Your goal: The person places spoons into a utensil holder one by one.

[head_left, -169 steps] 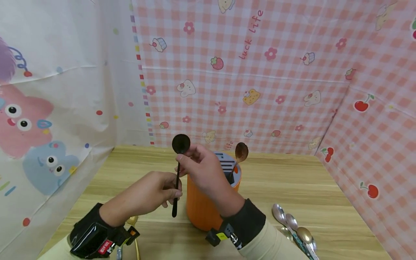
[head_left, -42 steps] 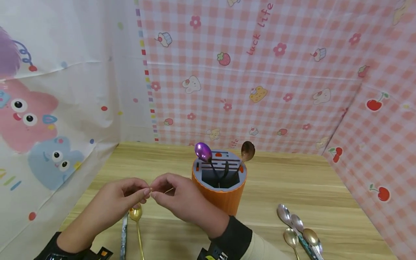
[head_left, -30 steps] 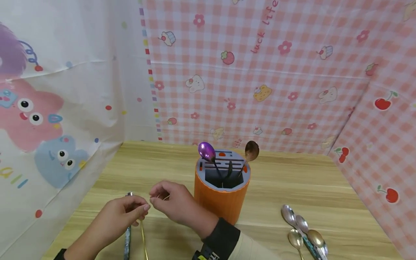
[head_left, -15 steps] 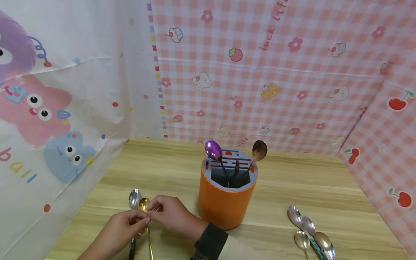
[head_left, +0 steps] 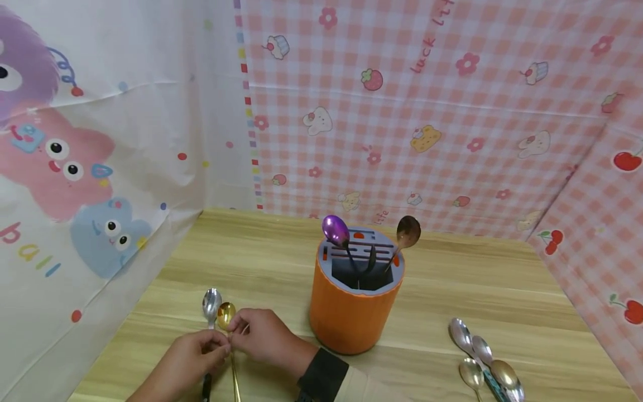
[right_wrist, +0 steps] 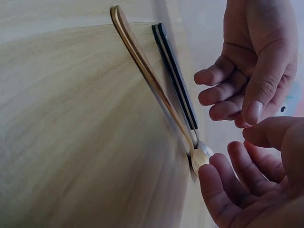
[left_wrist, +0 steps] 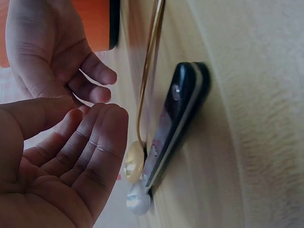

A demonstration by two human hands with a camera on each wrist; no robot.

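Observation:
Two spoons lie side by side on the table at the left: a gold spoon (head_left: 226,314) and a silver spoon (head_left: 211,304) with a dark riveted handle (left_wrist: 178,109). My left hand (head_left: 188,357) hovers over their handles, fingers loosely bent. Beside the gold spoon's bowl is my right hand (head_left: 266,338), its fingertips close to those of the left. The wrist views show nothing held in either hand, and both spoons lying apart from the fingers. An orange utensil holder (head_left: 351,318) stands right of the hands, with a purple spoon (head_left: 335,230) and a copper-brown spoon (head_left: 408,230) upright in it.
Several spoons lie in a cluster at the right, among them a silver spoon (head_left: 459,332) and a small pale-gold spoon (head_left: 471,373). A pink checked cloth (head_left: 392,111) hangs behind the wooden table (head_left: 437,301); a white printed cloth (head_left: 150,111) hangs at the left.
Earlier both hands held a long dark spoon; they no longer do, and the purple spoon now shows in the holder. Both hands have moved down beside the gold and silver spoons.

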